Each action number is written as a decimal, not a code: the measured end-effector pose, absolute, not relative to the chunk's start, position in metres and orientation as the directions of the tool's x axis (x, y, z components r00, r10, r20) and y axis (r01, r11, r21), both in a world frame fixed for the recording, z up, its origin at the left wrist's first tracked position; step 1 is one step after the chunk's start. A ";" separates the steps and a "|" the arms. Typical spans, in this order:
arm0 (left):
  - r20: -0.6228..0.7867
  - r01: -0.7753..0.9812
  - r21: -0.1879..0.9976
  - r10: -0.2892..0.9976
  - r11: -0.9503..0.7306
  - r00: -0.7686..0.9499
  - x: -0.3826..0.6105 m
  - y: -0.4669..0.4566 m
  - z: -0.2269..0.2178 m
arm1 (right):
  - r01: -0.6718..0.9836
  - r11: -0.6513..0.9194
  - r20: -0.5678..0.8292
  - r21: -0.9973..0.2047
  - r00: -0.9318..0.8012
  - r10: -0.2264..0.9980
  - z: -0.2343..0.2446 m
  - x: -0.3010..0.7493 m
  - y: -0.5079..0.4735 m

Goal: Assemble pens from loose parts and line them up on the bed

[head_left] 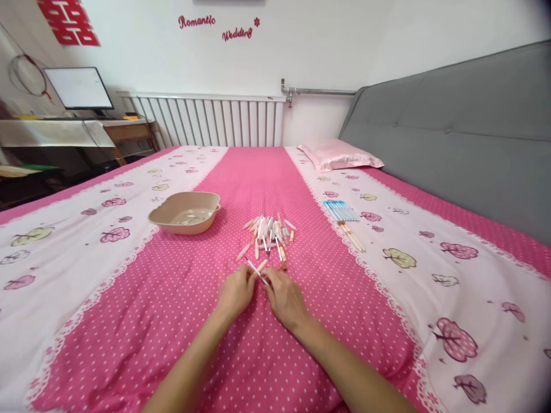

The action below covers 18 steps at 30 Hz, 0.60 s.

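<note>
My left hand and my right hand meet low on the pink dotted bedspread, fingers pinched together. Between them they hold a thin white pen with a peach cap, tilted up to the left. Just beyond my fingers lies a loose pile of pens and caps, peach and white. A beige plastic basin sits to the left of the pile. A neat row of blue pens lies to the right, with a few peach pens below it.
A pink pillow lies at the far right by the grey padded headboard. A white radiator runs along the far wall. A desk with a monitor stands at the far left.
</note>
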<state>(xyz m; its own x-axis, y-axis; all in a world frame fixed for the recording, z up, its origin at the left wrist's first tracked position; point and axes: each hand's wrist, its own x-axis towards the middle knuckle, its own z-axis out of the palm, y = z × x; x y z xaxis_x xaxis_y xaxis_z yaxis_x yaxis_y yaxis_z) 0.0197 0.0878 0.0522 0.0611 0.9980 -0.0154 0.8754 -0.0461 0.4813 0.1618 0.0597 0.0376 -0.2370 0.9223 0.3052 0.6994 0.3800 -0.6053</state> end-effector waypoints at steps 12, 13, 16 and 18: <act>0.020 0.835 0.551 0.999 0.010 -0.026 0.006 0.091 0.062 | 0.028 0.178 0.179 -0.984 0.054 0.982 0.057 0.196 0.079; 0.026 0.830 0.557 0.999 0.009 -0.028 0.005 0.091 0.062 | -0.010 0.171 0.170 -0.985 0.075 0.983 0.058 0.199 0.081; 0.043 0.818 0.576 0.999 0.002 -0.033 0.003 0.092 0.062 | -0.016 0.214 0.211 -0.977 0.095 0.973 0.059 0.206 0.084; 0.054 0.809 0.588 0.998 -0.008 -0.029 0.003 0.092 0.059 | 0.011 0.258 0.258 -0.966 0.114 0.959 0.058 0.208 0.085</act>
<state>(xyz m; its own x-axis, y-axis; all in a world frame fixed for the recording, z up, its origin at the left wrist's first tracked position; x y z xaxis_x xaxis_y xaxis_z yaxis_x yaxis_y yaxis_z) 0.0030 0.0920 0.0593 -0.0295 0.9981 0.0540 0.8089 -0.0079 0.5878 0.2084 0.0848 0.0584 0.1142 0.9594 0.2580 0.0105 0.2585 -0.9660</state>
